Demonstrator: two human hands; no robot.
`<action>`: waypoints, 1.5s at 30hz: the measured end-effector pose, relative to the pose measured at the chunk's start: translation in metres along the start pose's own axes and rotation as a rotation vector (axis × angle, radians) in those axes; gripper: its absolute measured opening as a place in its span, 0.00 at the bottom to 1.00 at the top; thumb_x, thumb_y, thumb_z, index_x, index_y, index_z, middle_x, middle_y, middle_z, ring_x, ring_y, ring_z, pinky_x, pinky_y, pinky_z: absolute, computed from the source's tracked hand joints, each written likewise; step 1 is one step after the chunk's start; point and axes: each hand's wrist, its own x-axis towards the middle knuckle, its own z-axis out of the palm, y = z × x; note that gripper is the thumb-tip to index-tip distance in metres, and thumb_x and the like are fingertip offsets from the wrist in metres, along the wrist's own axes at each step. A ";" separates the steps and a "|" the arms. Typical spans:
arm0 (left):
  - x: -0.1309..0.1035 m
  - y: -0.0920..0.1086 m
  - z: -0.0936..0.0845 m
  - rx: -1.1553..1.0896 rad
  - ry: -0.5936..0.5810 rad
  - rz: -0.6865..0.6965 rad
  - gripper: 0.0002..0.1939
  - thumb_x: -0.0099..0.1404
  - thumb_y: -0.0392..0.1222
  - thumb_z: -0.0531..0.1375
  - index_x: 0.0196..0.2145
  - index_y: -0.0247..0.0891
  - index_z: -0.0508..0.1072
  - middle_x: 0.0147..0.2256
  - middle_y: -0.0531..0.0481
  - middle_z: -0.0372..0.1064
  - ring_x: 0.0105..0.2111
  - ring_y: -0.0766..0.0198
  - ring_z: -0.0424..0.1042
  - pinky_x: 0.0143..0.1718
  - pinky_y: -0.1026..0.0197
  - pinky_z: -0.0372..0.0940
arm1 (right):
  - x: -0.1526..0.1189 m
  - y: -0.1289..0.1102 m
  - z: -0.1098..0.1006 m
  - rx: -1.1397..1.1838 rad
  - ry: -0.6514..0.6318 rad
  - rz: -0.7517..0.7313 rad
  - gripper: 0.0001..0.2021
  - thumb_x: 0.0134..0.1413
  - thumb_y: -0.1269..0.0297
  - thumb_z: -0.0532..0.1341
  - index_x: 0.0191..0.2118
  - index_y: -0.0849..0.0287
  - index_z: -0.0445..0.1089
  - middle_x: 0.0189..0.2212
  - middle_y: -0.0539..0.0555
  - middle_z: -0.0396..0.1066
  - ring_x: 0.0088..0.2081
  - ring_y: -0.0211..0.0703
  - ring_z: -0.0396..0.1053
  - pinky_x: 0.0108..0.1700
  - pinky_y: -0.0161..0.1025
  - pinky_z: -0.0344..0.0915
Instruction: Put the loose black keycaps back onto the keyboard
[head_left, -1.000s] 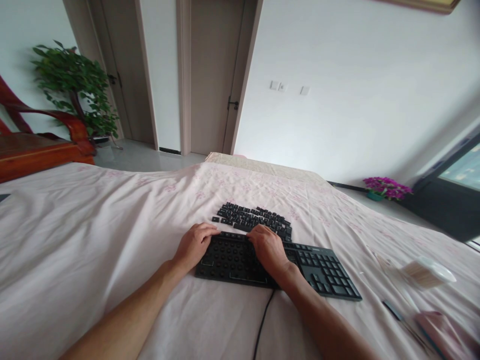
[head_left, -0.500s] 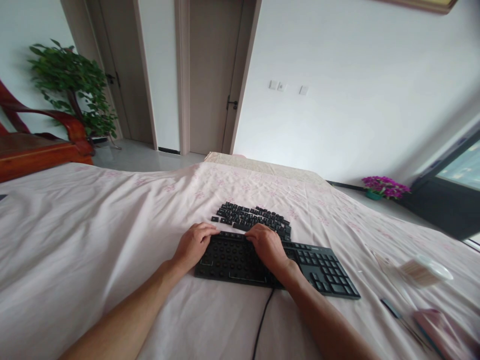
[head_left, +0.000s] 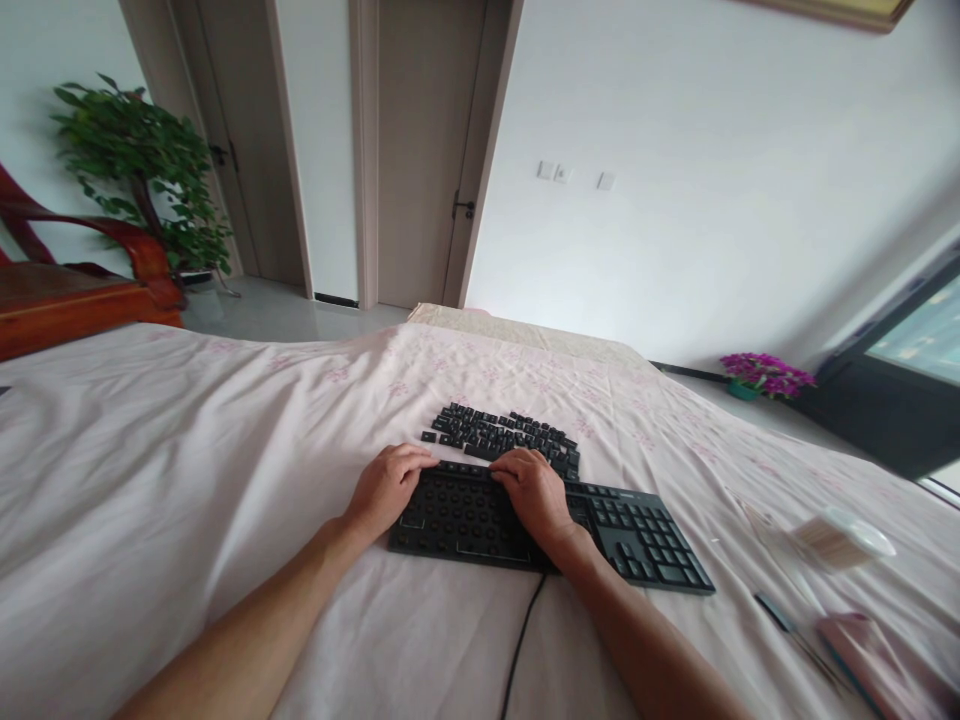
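Observation:
A black keyboard (head_left: 469,515) lies on the cloth, its left part without keycaps and its right part with keys in place. My left hand (head_left: 388,487) is at the keyboard's upper left corner, fingers together and curled over the edge. My right hand (head_left: 532,492) rests over the middle, its fingers closed at the top key row. Whether a small part is under the fingertips of either hand is hidden. Just behind the keyboard, loose black keycaps (head_left: 499,437) lie in rows. A cable (head_left: 523,640) runs from the front edge.
On the flowered cloth (head_left: 300,420) at the right are a clear round container of thin sticks (head_left: 844,540), a slim dark tool (head_left: 772,610) and a pink item (head_left: 862,650). A wooden chair (head_left: 90,290) and a plant (head_left: 139,165) stand at the far left.
The view has shifted very slightly. Both hands keep nearly the same place on the keyboard.

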 end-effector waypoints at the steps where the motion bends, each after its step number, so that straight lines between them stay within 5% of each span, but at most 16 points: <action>1: 0.000 0.000 0.000 0.000 0.001 -0.001 0.21 0.60 0.26 0.52 0.41 0.46 0.79 0.43 0.52 0.75 0.44 0.63 0.71 0.50 0.58 0.65 | 0.000 0.001 0.000 0.006 0.004 -0.002 0.08 0.57 0.65 0.58 0.36 0.52 0.76 0.39 0.51 0.74 0.43 0.42 0.66 0.48 0.36 0.60; 15: 0.000 0.000 0.000 0.007 0.006 -0.004 0.20 0.60 0.26 0.52 0.40 0.45 0.79 0.43 0.52 0.75 0.44 0.63 0.71 0.50 0.58 0.65 | -0.007 -0.016 -0.006 -0.208 0.004 -0.113 0.14 0.62 0.68 0.52 0.37 0.53 0.75 0.37 0.52 0.72 0.40 0.41 0.65 0.43 0.35 0.58; 28: 0.000 0.002 -0.001 0.016 0.000 -0.006 0.21 0.60 0.26 0.52 0.40 0.45 0.79 0.43 0.52 0.75 0.45 0.63 0.71 0.50 0.58 0.65 | -0.014 -0.023 -0.018 -0.257 -0.126 -0.141 0.16 0.53 0.75 0.54 0.40 0.52 0.75 0.44 0.51 0.72 0.48 0.45 0.61 0.47 0.40 0.55; 32: 0.000 0.001 0.000 0.018 -0.012 -0.007 0.21 0.60 0.27 0.52 0.40 0.46 0.79 0.44 0.52 0.75 0.45 0.62 0.71 0.50 0.58 0.64 | 0.012 0.003 -0.027 -0.099 -0.153 -0.103 0.19 0.52 0.75 0.53 0.39 0.46 0.77 0.43 0.46 0.74 0.48 0.41 0.63 0.48 0.36 0.57; 37: 0.000 0.000 0.001 0.016 -0.016 -0.013 0.21 0.61 0.28 0.51 0.40 0.46 0.79 0.43 0.52 0.75 0.45 0.63 0.71 0.50 0.58 0.64 | 0.068 0.049 -0.035 -0.162 0.005 0.169 0.17 0.54 0.69 0.54 0.43 0.48 0.77 0.41 0.48 0.75 0.48 0.44 0.64 0.47 0.35 0.58; 45: 0.001 0.001 0.000 0.018 -0.025 -0.022 0.21 0.60 0.28 0.51 0.39 0.46 0.79 0.43 0.52 0.75 0.44 0.63 0.72 0.49 0.59 0.65 | 0.121 0.069 -0.010 -0.370 -0.093 0.216 0.11 0.55 0.66 0.58 0.37 0.52 0.79 0.45 0.54 0.73 0.51 0.48 0.60 0.49 0.38 0.54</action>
